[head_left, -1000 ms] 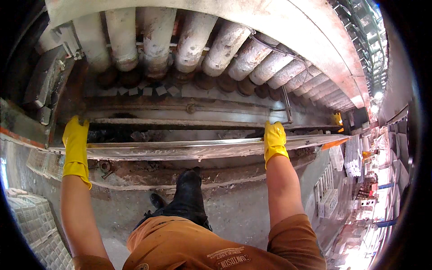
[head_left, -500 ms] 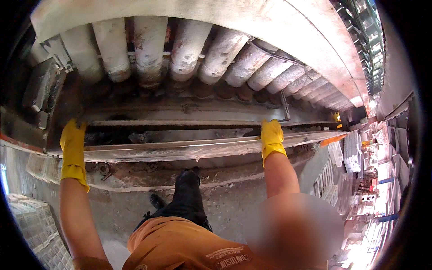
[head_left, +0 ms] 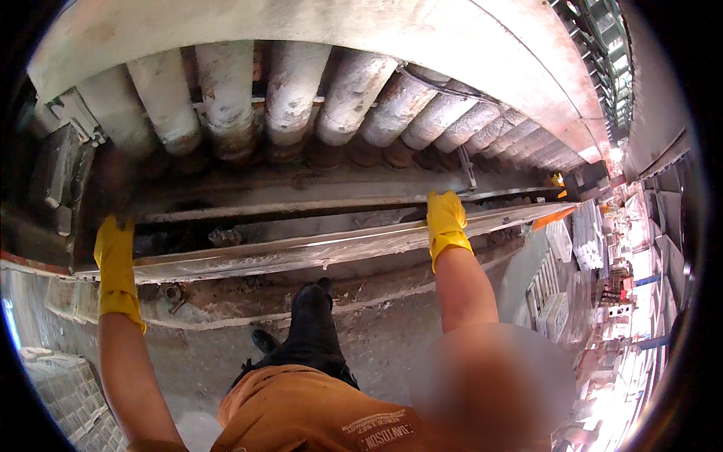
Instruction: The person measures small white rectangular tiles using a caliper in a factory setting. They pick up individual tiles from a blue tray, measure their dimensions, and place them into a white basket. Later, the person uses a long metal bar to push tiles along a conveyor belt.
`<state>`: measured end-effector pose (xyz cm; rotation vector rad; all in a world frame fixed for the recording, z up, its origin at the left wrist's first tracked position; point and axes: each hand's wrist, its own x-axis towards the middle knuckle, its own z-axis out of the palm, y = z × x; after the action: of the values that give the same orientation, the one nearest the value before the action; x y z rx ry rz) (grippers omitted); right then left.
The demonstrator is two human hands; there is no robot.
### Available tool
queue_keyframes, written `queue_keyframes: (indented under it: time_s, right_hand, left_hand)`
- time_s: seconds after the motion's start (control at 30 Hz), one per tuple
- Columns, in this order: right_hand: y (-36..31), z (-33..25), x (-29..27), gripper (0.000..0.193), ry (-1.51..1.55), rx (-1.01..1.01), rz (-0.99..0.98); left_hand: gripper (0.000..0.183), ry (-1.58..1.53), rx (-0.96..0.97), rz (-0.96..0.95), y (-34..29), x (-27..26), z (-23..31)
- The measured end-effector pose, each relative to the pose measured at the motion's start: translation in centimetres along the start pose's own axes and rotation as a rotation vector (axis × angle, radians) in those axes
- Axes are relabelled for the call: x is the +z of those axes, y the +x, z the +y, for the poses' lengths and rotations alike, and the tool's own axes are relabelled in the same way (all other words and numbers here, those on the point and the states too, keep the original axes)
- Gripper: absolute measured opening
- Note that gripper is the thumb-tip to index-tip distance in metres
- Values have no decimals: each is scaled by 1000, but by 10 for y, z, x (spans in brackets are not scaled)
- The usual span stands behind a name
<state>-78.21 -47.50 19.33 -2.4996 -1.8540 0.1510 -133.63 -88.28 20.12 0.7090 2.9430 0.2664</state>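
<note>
My left hand, in a yellow rubber glove, reaches over the front rail of a long trough. Its fingers curl at the left end of a long, narrow strip running lengthwise inside. Further right along the same strip, my right hand, gloved alike, has its fingers bent over the edge. The fingertips of both hands are partly hidden. Dark water or shadow shows between strip and rail, with a crumpled lump in it. The strip's underside is out of sight.
Thick, worn rollers line up beyond the trough under a broad pale cover. A small yellow thing shows at the trough's far right end. Stacked crates stand at lower left. White pallets lie at right.
The view has turned slightly, so the rollers and trough sit a little differently in the picture. Both hands stay at the strip, with no clear movement of it against the rail.
</note>
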Motion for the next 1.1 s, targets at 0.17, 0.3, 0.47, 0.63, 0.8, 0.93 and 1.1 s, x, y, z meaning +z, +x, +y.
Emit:
queue_keyframes:
  time_s: [0.17,0.3,0.47,0.63,0.8,0.93,1.1]
  right_hand:
    - [-1,15,8,56,0,5,13]
    - [-18,33,7,55,8,-35,32]
    - [-33,60,11,55,39,-92,70]
    - [-49,81,18,53,65,-146,118]
    - [-20,122,59,52,-99,-378,175]
    - [-24,125,60,52,-83,-295,167]
    - [-66,98,19,49,11,-144,115]
  left_hand:
    - [50,28,-43,-23,-1,14,-11]
    - [50,12,-36,15,-24,17,-17]
    - [51,25,-37,60,-42,26,-36]
    - [51,61,-35,31,-59,34,-54]
    - [50,40,-38,62,-74,37,-61]
    - [49,41,-44,41,-79,36,-56]
    - [47,12,-11,100,-69,53,-87]
